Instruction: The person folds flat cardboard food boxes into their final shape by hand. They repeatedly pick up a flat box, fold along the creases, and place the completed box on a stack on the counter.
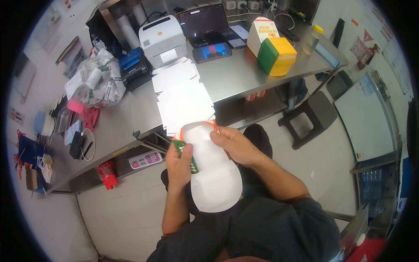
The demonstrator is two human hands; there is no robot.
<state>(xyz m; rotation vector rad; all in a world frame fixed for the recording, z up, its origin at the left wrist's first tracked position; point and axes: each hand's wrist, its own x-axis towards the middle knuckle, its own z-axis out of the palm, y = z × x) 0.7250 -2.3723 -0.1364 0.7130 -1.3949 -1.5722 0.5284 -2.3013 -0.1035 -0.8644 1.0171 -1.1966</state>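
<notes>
A paper food carton (pixel 216 187), partly folded, is between my hands in front of my lap. Its plain white inside faces up, and green and orange print shows along its edges. My left hand (pixel 178 167) grips its left side, thumb on the green flap. On the opposite side, near the orange edge, my right hand (pixel 238 146) holds it with the thumb on top. Just beyond the carton lies a stack of flat white carton blanks (pixel 185 107), reaching the table's front edge. The fingers under the carton are hidden.
Nested folded cartons (pixel 277 56) in green, yellow and white stand on the steel table (pixel 233 78). Behind the blanks are a white label printer (pixel 162 39), a laptop (pixel 203 24) and a phone (pixel 212 52). A plastic bag (pixel 99 78) sits left; a dark stool (pixel 309 118) stands right.
</notes>
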